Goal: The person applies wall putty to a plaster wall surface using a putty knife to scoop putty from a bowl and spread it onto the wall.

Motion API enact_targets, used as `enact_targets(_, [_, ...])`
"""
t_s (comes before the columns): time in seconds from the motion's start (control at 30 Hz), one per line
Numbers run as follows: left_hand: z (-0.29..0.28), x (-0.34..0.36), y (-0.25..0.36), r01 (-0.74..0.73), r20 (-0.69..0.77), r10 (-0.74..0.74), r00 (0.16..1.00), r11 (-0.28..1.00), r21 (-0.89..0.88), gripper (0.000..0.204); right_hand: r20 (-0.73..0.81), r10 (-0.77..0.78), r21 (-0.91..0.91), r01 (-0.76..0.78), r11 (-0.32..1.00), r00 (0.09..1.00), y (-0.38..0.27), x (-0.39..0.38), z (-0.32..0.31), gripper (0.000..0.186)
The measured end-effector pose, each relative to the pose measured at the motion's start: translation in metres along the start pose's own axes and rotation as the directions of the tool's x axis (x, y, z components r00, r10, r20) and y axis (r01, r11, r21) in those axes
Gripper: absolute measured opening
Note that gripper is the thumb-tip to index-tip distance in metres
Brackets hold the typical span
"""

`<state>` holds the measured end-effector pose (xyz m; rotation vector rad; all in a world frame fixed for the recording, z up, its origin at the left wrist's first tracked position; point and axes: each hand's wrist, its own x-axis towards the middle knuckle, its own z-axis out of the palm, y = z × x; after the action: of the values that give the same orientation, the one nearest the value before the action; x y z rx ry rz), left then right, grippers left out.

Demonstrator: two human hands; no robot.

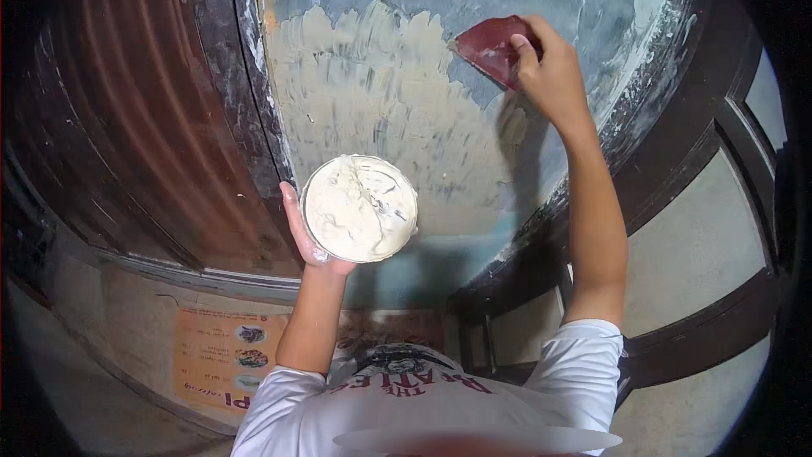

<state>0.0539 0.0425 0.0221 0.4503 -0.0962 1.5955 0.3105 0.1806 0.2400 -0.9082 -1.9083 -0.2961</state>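
Note:
A round container of cream-coloured paste (359, 207) rests in my left hand (306, 233), whose fingers curve round its left side and are partly hidden beneath it. My right hand (545, 76) grips a dark red flat spreader (486, 46) between thumb and fingers, high on the blue-grey wall panel (575, 0); whether its edge touches the surface I cannot tell. A rough pale coat of paste (364, 76) covers the middle of the panel, with a ragged upper edge just left of the spreader.
A brown wooden surface (169, 101) borders the panel on the left. Dark framing with pale panels (685, 228) stands on the right. An orange printed sheet with food pictures (211, 355) lies low at the lower left, behind my left arm.

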Motion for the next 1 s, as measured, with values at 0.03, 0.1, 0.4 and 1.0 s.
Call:
enact_targets(0.03, [0.001, -0.001, 0.0, -0.014, 0.004, 0.014, 1.0, 1.0, -0.026, 0.097, -0.046, -0.014, 0.06, 0.016, 0.998, 0.999, 0.0, 0.001, 0.0, 0.023])
enact_targets(0.1, [-0.002, -0.001, 0.001, -0.067, -0.091, 0.07, 0.993, 0.997, 0.03, 0.096, -0.03, -0.002, 0.113, 0.006, 0.994, 1.0, -0.004, -0.003, 0.001, 0.023])
enact_targets(0.4, [-0.003, -0.004, 0.004, -0.023, -0.029, 0.025, 0.999, 0.998, 0.053, 0.099, -0.072, 0.015, 0.092, -0.008, 0.996, 0.997, -0.007, 0.006, -0.005, 0.021])
enact_targets(1.0, [-0.002, -0.009, 0.004, -0.034, -0.074, 0.039, 0.996, 0.997, 0.067, 0.099, 0.003, -0.085, 0.115, 0.084, 0.99, 0.996, 0.0, -0.013, 0.01, 0.02])
